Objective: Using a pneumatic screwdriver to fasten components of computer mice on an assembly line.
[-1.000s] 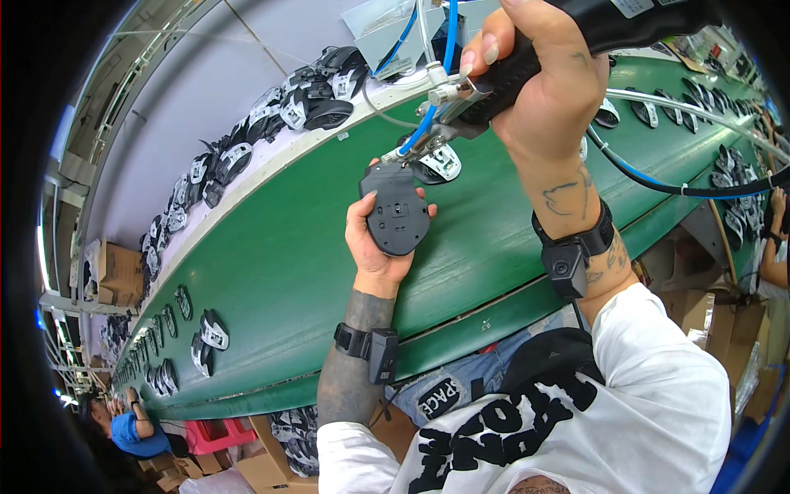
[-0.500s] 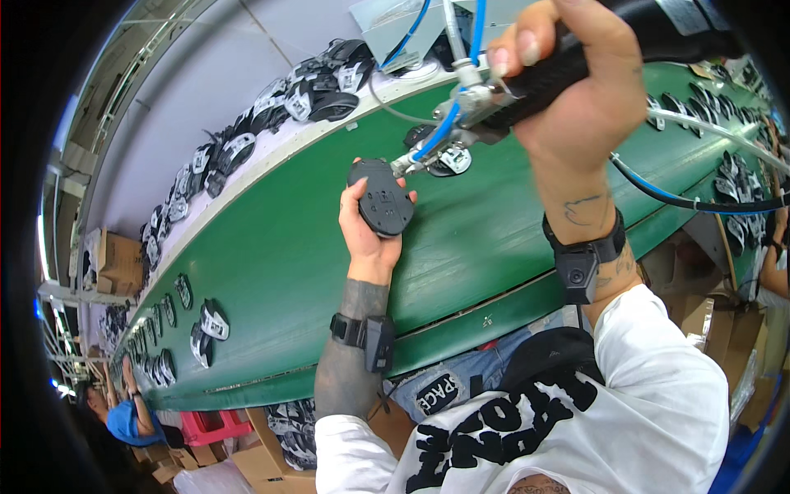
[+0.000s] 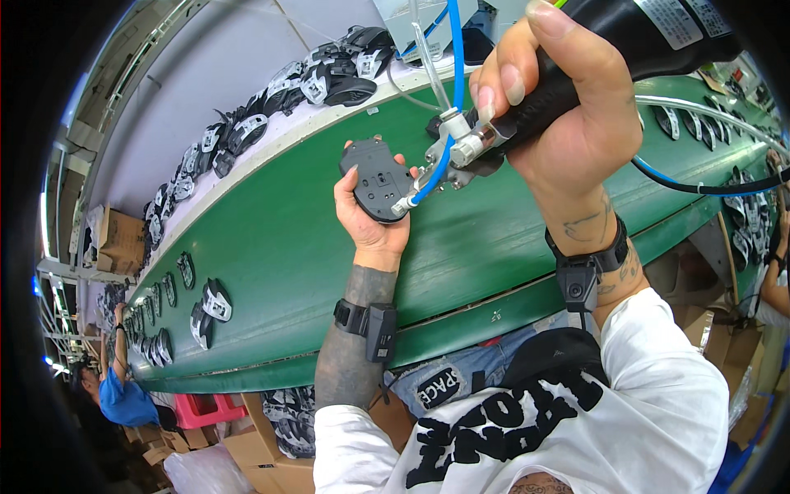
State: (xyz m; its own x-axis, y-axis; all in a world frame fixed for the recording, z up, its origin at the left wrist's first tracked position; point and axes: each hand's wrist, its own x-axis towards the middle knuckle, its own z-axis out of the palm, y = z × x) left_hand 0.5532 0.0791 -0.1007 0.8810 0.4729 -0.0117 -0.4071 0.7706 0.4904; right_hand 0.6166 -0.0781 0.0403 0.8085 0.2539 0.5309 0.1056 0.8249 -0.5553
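The left hand (image 3: pixel 375 226) is curled around a black plastic shell (image 3: pixel 369 177), thumb on its left edge and fingertips at its right. The shell is rounded and flat-faced, with small recesses, and sits above the conveyor belt (image 3: pixel 288 272). The right hand (image 3: pixel 583 136) wraps firmly around a black driver (image 3: pixel 650 41) with a ribbed grip; its metal nozzle, fed by a glossy blue hose (image 3: pixel 458 62) and a clear tube, overlaps the shell's near right edge, though contact cannot be told.

The belt is smooth, green and slightly shiny. Paired shells (image 3: pixel 216 301) lie on it to the left; black-and-grey shells (image 3: pixel 247 132) crowd a white ledge (image 3: pixel 271 148) along the far side, below a pale wall (image 3: pixel 230 58). At near left are a red plastic stool (image 3: pixel 206 409), cardboard boxes (image 3: pixel 271 461) and a co-worker in blue (image 3: pixel 127 399).
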